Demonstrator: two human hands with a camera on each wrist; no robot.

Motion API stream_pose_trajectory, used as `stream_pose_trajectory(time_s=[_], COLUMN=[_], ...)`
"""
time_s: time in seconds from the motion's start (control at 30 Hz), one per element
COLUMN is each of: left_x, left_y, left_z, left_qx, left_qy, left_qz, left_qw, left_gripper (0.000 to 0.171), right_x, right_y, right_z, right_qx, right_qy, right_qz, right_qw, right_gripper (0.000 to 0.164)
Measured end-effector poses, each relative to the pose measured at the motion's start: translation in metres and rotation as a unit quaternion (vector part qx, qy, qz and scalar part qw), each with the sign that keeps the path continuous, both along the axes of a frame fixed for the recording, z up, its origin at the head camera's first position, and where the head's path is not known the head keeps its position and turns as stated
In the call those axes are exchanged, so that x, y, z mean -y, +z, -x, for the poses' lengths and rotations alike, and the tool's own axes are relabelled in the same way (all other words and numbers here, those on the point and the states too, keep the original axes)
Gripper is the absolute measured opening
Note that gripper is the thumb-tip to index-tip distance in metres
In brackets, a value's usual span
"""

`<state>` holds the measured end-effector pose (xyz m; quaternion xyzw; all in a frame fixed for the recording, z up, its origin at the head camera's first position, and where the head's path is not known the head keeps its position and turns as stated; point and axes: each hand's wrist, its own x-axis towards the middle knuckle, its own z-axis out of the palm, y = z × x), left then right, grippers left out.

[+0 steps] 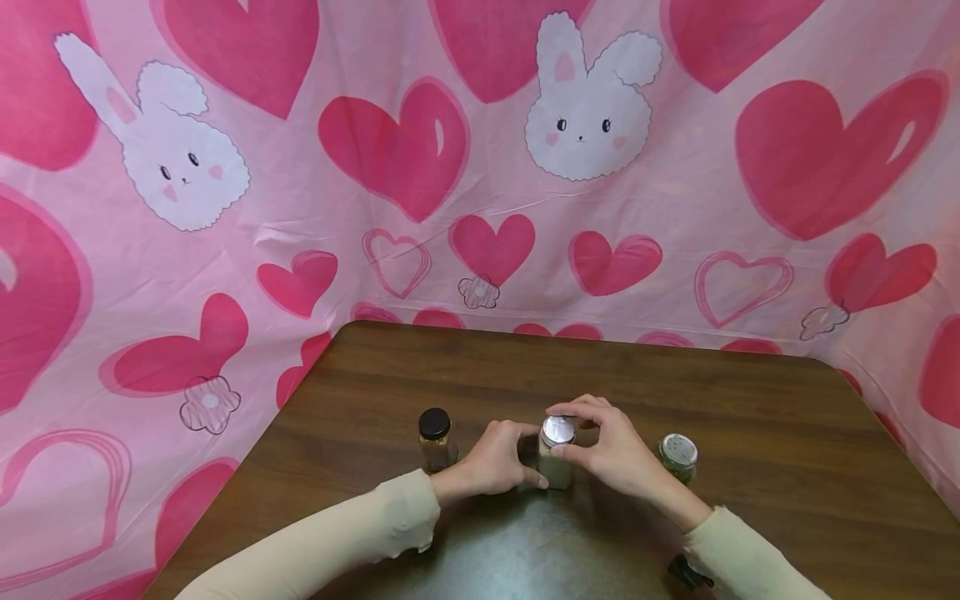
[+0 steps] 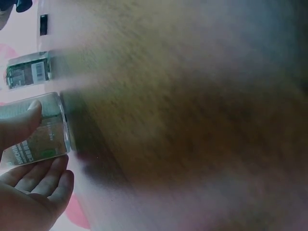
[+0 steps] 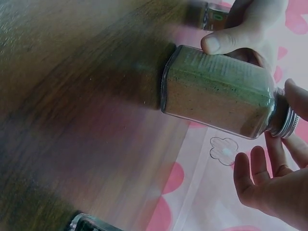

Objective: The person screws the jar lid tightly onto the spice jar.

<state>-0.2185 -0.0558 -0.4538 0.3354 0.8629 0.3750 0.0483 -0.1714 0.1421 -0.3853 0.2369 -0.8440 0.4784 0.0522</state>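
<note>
A square glass spice jar [image 1: 556, 477], filled with fine powder and topped by a shiny silver disc, stands upright on the table between both hands. My left hand [image 1: 495, 460] holds its body low on the left; in the right wrist view that thumb [image 3: 219, 42] presses on the glass. At the neck, my right hand [image 1: 621, 450] pinches the silvery rim [image 3: 288, 123] between thumb and fingers, its other fingers loosely bent. Printed lettering on the jar shows in the left wrist view, beneath the left thumb [image 2: 33, 115]. The lower back of the jar is hidden.
Left of the hands stands a black-lidded spice jar [image 1: 435, 437]. Behind the right wrist is a jar of green flakes [image 1: 679, 454] with a perforated top. A small black object [image 1: 688, 572] lies by the right sleeve. The brown table [image 1: 465, 358] meets a pink heart-patterned cloth [image 1: 495, 183].
</note>
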Motion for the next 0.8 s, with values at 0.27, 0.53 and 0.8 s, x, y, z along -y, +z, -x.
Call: stream_pose_trajectory(time_s=[0.27,0.53,0.8], left_x=[-0.0001,-0.0001,-0.0004], left_y=[0.0003,0.0003,0.0007], left_z=[-0.0009,-0.0019,-0.0020], left_qx=[0.003,0.008,0.009], left_qy=[-0.001,0.004,0.004], left_qz=[-0.003,-0.005,-0.008], left_qw=[1.0000,0.9999,0.9999], left_gripper=[0.056,0.057,0.055], right_x=[0.0045,0.0047,0.0047], right_y=[0.0132,0.0124,0.0121], right_z=[-0.0099,-0.0099,-0.0094], right_qx=[0.003,0.010,0.014], right_qy=[-0.016,-0.021,-0.020], right_qz=[-0.008,-0.005,0.002], right_qw=[1.000,1.000,1.000], right_gripper=[0.039,0.038,0.038])
